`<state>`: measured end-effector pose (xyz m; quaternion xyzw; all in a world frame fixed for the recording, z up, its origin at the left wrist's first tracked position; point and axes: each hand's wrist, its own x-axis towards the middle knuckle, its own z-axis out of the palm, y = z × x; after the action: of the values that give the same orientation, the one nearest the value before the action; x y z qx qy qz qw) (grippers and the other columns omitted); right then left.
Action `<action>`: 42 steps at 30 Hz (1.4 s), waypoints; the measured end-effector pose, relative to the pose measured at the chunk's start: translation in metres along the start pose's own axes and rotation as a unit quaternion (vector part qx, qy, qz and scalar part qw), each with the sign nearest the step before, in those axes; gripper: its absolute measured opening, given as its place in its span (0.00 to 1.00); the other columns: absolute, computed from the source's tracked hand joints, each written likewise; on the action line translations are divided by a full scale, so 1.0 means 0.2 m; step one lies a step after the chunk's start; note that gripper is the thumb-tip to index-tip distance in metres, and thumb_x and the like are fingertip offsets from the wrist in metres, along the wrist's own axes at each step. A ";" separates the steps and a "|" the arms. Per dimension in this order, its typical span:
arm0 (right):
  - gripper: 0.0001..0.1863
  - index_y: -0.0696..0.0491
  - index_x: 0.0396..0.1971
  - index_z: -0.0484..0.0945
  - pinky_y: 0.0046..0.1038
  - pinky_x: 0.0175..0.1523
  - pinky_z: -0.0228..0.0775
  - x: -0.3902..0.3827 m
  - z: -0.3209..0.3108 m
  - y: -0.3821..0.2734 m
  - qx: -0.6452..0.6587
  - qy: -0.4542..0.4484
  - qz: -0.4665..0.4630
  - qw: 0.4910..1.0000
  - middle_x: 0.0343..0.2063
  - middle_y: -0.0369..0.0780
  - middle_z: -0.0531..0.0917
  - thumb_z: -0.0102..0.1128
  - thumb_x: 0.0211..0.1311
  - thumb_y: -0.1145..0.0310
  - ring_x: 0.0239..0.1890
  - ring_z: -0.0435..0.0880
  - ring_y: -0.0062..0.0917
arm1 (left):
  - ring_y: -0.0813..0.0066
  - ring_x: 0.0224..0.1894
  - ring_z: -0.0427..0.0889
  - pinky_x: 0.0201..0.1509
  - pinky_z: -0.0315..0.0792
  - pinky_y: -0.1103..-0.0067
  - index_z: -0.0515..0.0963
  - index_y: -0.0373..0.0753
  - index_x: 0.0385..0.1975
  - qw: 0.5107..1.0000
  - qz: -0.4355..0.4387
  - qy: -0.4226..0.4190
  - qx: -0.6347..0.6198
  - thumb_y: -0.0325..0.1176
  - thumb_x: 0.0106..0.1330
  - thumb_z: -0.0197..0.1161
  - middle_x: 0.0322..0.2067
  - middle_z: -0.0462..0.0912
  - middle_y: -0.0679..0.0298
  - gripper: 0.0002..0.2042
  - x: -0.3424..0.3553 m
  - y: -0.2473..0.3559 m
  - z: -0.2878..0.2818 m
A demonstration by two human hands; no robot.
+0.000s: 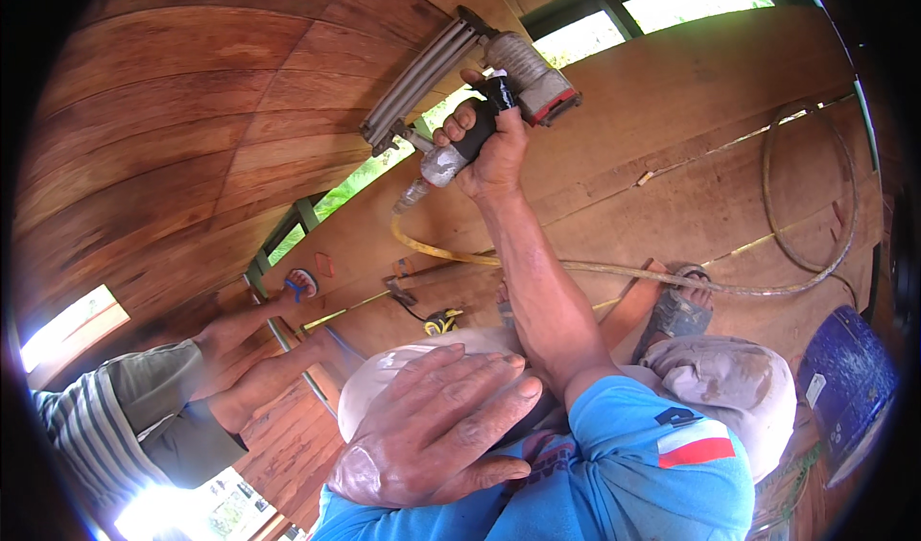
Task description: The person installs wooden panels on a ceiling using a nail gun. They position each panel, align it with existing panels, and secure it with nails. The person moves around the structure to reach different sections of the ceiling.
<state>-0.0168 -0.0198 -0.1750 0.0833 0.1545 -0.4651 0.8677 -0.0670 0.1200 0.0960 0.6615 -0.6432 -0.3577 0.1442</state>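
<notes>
My right hand (489, 148) is wrapped around the dark grip of a grey nail gun (523, 66), held out at arm's length near the plank wall. Its long magazine slants down to the left, and the red-edged cap points right. I cannot tell whether its nose touches the wood. A yellow air hose (441, 251) runs from the grip's end, passes behind my forearm and loops at the right. My left hand (436, 426) is close in front of my blue shirt, fingers stretched out and holding nothing.
The reddish plank wall (182, 109) rises at left. On the plywood floor (710, 157) lie a yellow-black tape measure (441, 322) and a wood strip (631, 306). A blue bucket (849, 383) stands at right. Another person in grey shorts (173, 388) is at left.
</notes>
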 end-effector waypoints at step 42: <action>0.27 0.56 0.57 0.72 0.31 0.31 0.71 -0.08 0.05 -0.02 -0.019 0.002 -0.019 1.000 0.17 0.32 0.69 0.51 0.70 0.49 0.21 0.71 0.21 | 0.47 0.47 0.86 0.50 0.79 0.59 0.80 0.29 0.50 0.996 0.077 0.008 0.041 0.51 0.55 0.74 0.47 0.84 0.44 0.32 0.01 0.01 -0.01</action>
<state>-0.0263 -0.0134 -0.1600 0.0645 0.1671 -0.4784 0.8597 -0.0672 0.1176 0.0977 0.6184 -0.7051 -0.3132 0.1491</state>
